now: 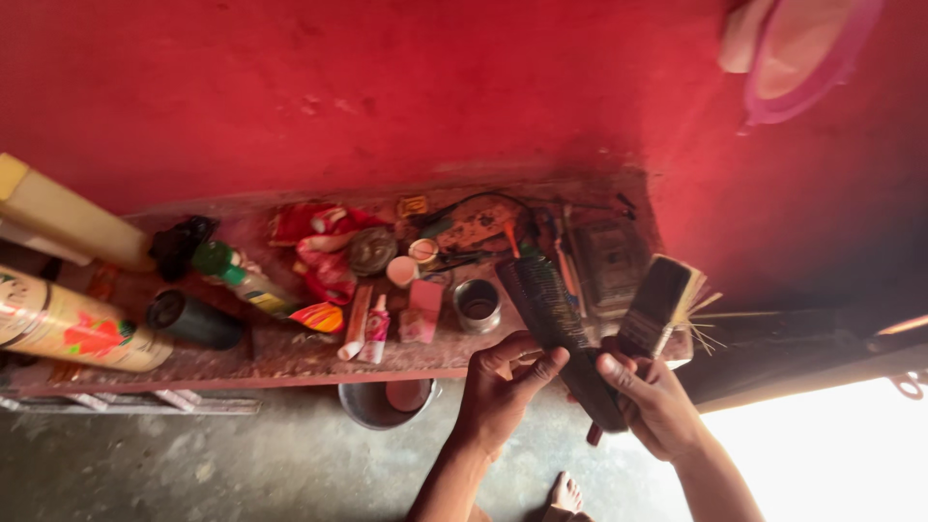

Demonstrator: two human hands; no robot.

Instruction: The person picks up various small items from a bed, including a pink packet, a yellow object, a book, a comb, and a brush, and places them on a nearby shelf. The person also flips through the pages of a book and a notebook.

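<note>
Fingers: left hand (498,387) grips black comb (559,329); right hand (650,401) grips paintbrush (659,304), handle hidden.

Red shelf (290,353) w/ steel cup (477,305), green-cap bottle (242,275), tubes (366,324)
</note>
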